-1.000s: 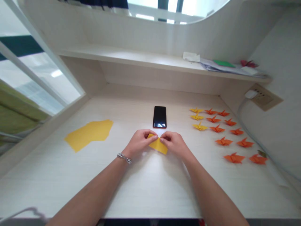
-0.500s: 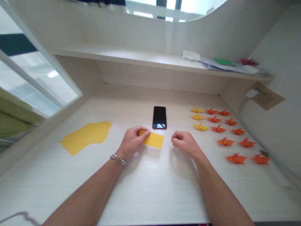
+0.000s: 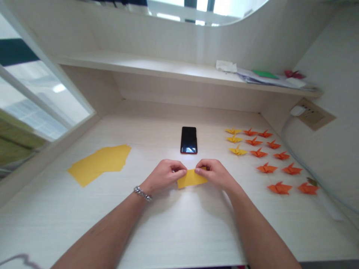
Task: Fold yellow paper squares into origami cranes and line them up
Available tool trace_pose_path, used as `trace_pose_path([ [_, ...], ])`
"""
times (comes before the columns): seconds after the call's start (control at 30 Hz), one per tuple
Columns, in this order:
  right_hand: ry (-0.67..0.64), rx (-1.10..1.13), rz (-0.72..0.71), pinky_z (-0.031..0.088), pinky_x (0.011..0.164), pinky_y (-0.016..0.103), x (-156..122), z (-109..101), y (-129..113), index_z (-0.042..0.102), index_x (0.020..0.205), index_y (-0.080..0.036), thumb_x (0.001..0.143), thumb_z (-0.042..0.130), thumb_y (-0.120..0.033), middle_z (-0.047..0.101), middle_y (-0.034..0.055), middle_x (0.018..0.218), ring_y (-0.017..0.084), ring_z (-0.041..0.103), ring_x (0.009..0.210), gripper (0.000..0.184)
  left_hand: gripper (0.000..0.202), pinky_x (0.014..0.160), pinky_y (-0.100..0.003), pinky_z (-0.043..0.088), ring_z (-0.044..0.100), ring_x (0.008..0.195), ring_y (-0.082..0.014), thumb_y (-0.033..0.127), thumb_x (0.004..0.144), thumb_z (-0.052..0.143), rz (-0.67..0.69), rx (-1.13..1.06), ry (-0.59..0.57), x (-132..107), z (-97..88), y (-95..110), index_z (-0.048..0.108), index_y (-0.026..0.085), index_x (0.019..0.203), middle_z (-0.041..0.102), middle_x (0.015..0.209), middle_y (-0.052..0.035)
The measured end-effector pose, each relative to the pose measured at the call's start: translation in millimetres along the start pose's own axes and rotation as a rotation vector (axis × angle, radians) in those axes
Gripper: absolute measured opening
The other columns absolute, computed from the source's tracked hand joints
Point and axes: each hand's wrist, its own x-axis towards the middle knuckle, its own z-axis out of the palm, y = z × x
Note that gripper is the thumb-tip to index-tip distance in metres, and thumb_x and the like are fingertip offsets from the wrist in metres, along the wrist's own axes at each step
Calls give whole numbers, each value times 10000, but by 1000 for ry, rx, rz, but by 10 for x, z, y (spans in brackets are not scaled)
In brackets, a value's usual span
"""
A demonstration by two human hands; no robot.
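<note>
Two pinches on the folded yellow paper strip (image 3: pixel 192 178): left hand (image 3: pixel 165 175) on left end, right hand (image 3: pixel 215 175) on right end. Lies sideways, middle of pale wooden desk (image 3: pixel 84 209).

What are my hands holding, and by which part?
A folded yellow paper, pinched at its far edge: left hand at the left corner, right hand further right.

The left grip (image 3: pixel 166 175) and the right grip (image 3: pixel 215 173) pinch the top edge of a folded yellow paper (image 3: pixel 192 179) from either side, low over the tabletop (image 3: pixel 182 228). A bracelet (image 3: pixel 143 194) circles the left wrist. Just beyond the paper lies a black phone (image 3: pixel 189 139). Flat yellow sheets (image 3: pixel 99 163) lie well to the left. To the right stand rows of yellow cranes (image 3: pixel 235 140) and orange cranes (image 3: pixel 269 157).
</note>
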Motion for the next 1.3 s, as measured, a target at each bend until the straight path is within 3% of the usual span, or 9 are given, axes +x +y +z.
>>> trace_pose_path([
  [0.2,117,334,122,383,546,230,14,-202,143,643,703,-157,689,671,-334,599,-4,637,125,521,589,181,121,549,-225,433,580,592,-140,228,722,595,-103,-139,43,24,-132,-115,688,156,691,658,634,-23],
  [0.4,319,727,238,460,574,266,75,103,15,628,707,-161,609,742,-386,632,15,680,153,577,624,271,350,677,-301,524,653,790,-194,385,779,623,-169,-621,99,67,57,-75,649,123,1009,690,918,-112],
  [0.53,145,626,233,462,564,257,67,214,18,648,723,-155,635,735,-378,658,28,687,159,597,627,255,319,638,-276,520,633,679,-161,387,717,698,-175,-562,202,81,107,-100,663,105,862,687,801,-89],
  [0.63,68,577,167,460,588,248,52,209,53,660,808,-155,677,714,-375,684,39,750,157,614,662,262,282,572,-252,501,613,619,-147,374,729,685,-190,-525,130,73,99,-101,662,112,830,669,705,-63],
  [0.8,79,506,175,453,562,253,51,200,81,669,765,-139,679,711,-401,685,45,706,161,614,622,278,247,572,-249,505,619,648,-149,332,707,698,-167,-515,51,63,122,-46,656,132,847,672,757,-53],
  [0.97,136,583,217,479,563,269,69,178,84,651,819,-150,596,773,-364,679,36,713,171,623,625,333,249,631,-264,521,637,705,-156,317,710,699,-208,-575,188,73,106,-47,628,136,865,682,833,-66],
  [1.1,288,592,204,485,560,272,101,160,112,642,779,-146,608,761,-353,668,42,707,166,616,618,294,238,614,-258,501,636,686,-158,282,701,707,-208,-583,43,58,92,-35,609,145,869,672,798,-50],
  [1.17,268,586,192,487,560,277,110,162,117,652,781,-140,606,761,-354,670,47,703,170,617,620,297,243,609,-251,484,627,695,-163,297,701,704,-181,-504,-6,55,96,-22,627,148,878,671,795,-45],
  [1.3,208,593,177,498,578,279,105,179,90,667,789,-138,598,769,-365,686,55,717,175,632,639,314,247,601,-247,456,604,713,-172,375,753,633,-151,-351,73,68,101,-24,668,146,840,672,804,-53],
])
